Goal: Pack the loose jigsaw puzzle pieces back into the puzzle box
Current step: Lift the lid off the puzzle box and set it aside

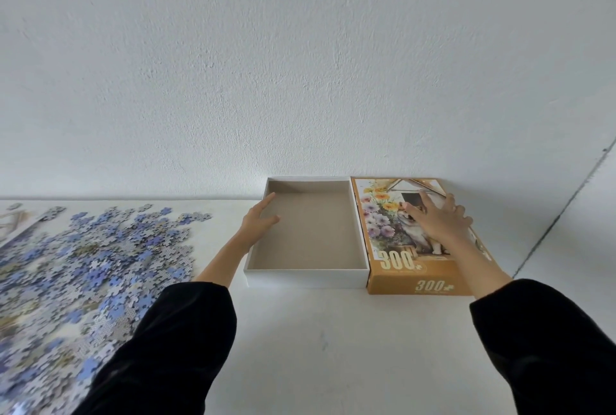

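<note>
Wall: pale textured wall (300, 64) fills the top half of the view, right behind everything.
Table: white table (316, 348) runs up to the wall and carries the whole scene.
Puzzle pieces: and here's the big heap of loose puzzle pieces (83, 264), mostly blue and grey, sprawled over the table's left side, well apart from the box and none of them in it.
Box: the puzzle box (306, 279) sits open against the wall, white walls, bare brown floor showing.
Lid: the orange lid (416, 278) lies face up just beside the box on its right, edges touching, "300" printed on it, flowers and a dog in the picture.
Sleeves: a black sleeve (173, 341) on each forearm.
Right hand: right hand (436, 218) lies flat on the lid's picture, fingers spread and straight, gripping nothing.
Left hand: left hand (258, 218) is at the box's left wall, fingers straight, thumb reaching in over the floor, holding nothing.
</note>
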Demonstrator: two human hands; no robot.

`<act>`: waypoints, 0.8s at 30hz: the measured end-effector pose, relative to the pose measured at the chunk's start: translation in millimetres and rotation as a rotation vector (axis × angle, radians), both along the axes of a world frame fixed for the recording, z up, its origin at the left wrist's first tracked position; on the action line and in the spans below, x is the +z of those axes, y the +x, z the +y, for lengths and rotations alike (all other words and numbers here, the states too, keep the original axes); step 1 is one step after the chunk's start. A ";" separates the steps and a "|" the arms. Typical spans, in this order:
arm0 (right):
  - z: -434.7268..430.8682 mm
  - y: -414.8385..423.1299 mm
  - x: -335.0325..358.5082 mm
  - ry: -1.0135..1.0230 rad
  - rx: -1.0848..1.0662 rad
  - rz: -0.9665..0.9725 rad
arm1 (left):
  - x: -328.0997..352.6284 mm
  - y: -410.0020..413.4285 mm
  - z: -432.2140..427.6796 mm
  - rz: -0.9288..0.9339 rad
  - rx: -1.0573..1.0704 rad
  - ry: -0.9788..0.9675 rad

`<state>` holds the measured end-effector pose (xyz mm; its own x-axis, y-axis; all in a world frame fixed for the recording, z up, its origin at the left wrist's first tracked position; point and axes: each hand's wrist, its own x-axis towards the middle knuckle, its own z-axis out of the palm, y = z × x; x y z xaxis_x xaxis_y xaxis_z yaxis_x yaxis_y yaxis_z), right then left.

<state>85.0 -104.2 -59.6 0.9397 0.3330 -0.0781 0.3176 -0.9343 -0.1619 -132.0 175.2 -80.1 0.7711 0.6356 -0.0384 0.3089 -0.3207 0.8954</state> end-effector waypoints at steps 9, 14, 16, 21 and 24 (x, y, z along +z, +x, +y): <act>3.2 0.0 -1.1 0.097 0.017 -0.099 | 6.2 -2.2 -2.9 0.065 0.008 0.210; 19.4 -13.3 2.4 0.274 0.080 -0.145 | 17.1 -6.2 -6.1 0.062 0.039 0.301; 26.8 -21.5 5.1 0.305 0.138 -0.145 | 24.2 -8.6 -5.7 0.062 0.039 0.325; 46.0 -39.8 22.1 0.388 0.207 -0.181 | 43.9 -20.0 -8.9 0.010 0.064 0.410; 58.6 -53.8 33.9 0.402 0.281 -0.174 | 54.5 -32.1 -13.5 -0.015 0.068 0.437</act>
<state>31.1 -45.6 -25.6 0.7975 0.5457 0.2574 0.6014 -0.6840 -0.4129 -164.1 161.8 -25.6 0.7256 0.6389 0.2556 0.3306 -0.6494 0.6848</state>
